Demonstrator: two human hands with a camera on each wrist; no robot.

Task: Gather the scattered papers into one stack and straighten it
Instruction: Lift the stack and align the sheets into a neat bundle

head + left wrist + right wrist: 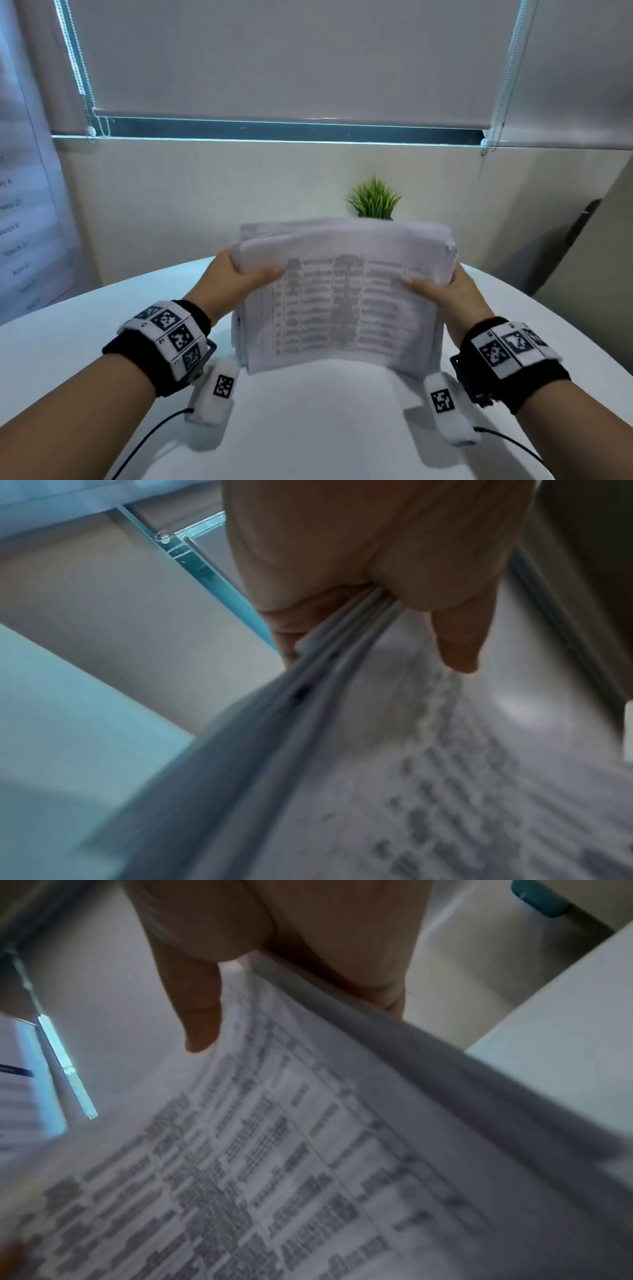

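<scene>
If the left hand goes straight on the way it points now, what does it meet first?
Probably the stack of papers itself: the left hand already grips its side edge, pointing inward toward the right hand. Depth beyond is unclear.

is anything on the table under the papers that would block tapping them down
Nothing visible does. Both the left hand and right hand grip the stack of papers upright, and the table below it looks bare. The plant stands behind.
</scene>
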